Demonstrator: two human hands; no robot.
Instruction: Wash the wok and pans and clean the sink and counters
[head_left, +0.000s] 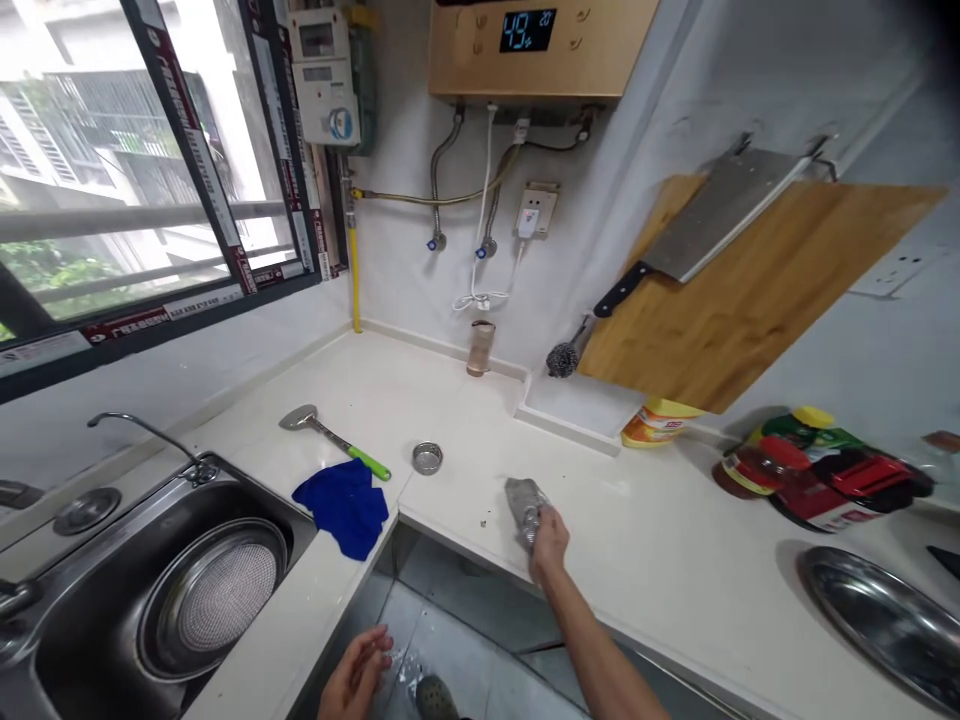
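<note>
Grips a crumpled grey cloth in the right hand, with fingers closed around its near end, over the white countertop close to the front edge. Holds the left hand with nothing in it, loosely open with fingers bent, in front of the counter and above the tiled floor. Has a small speck on the counter just left of the grey cloth, and a round metal strainer farther left and back. Includes, beyond that, a blue cloth at the corner edge, with a green-handled spatula right behind it. Shows a perforated metal vessel inside the sink, a brownish cup near the back wall, and an oval metal tray at far right.
</note>
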